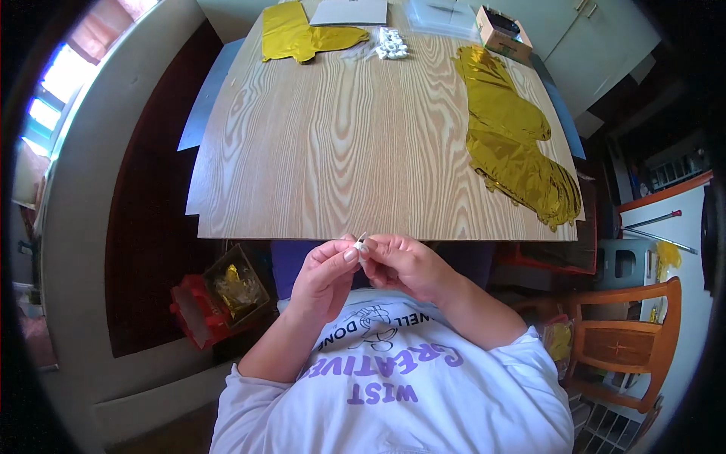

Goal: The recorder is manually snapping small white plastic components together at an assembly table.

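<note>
At the near edge of the table, my left hand and my right hand meet in front of my chest. Both pinch a small white piece between thumb and fingertips; a thin pale end sticks up from it. My fingers cover most of the piece, so its exact kind does not show. A heap of small white pieces lies at the far side of the table. Flat gold foil balloons are stacked along the right side, and another gold foil balloon lies at the far left.
The wood-grain table spreads out before me. At its far side are a white flat board, a clear plastic sheet or bag and an open cardboard box. Bins stand low at left, a wooden chair at right.
</note>
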Available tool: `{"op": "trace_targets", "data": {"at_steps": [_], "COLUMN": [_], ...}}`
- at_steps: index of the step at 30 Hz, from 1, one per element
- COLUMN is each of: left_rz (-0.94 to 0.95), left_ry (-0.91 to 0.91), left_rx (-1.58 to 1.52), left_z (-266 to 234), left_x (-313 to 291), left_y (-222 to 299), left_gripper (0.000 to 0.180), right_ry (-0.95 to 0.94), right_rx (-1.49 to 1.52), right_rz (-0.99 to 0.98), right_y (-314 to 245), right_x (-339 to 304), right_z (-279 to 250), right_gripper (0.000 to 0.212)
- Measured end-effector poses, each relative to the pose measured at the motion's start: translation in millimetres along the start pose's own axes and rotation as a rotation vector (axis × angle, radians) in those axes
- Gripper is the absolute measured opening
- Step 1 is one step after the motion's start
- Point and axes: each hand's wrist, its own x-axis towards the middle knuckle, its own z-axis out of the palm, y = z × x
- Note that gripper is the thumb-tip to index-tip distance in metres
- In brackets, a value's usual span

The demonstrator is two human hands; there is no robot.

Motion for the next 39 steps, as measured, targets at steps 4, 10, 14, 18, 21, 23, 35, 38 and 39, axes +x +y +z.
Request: {"op": "trace_targets", "data": {"at_steps": [4,10,14,18,21,23,35,38,39], "left_rz": [0.025,0.110,0.141,0.186,0.205,0.203,0.003,-0.027,-0.087], "left_ry": [0.045,0.084,0.114,0.169,0.206,0.196,0.000,-0.123,-0.126], "left_rx": [-0.049,0.007,0.028,0.155,0.426,0.584,0.763,0.701,0.588], "left_z": [3,0,8,13,9,4,7,1,2], "left_x": [1,0,0,2,0,-2,-8,-6,-5], "left_y": [5,2,3,3,2,3,18,20,21], "left_gripper": [0.013,0.013,0.013,0.014,0.015,0.017,0.020,0.018,0.018], "right_ry": [0.095,0.375,0.375,0.467,0.424,0.386,0.222,0.025,0.019], "right_rx": [-0.349,-0.883,-0.816,-1.196,-1.568,-1.771,-0.640,-0.368,-0.353], "right_rz": [-0.023,-0.305,-0.472,-0.694,-0.933,-0.978,-0.214,-0.086,-0.088], "right_y": [11,-13,-8,11,-2,-17,-34,-29,-31], "right_x": [-11,-28,-19,-6,-8,-12,-9,-13,-15], "right_z": [4,16,22,22,24,27,5,-6,-6], "right_gripper": [0.027,0.033,0.037,0.015,0.013,0.013,0.022,0.020,0.015]}}
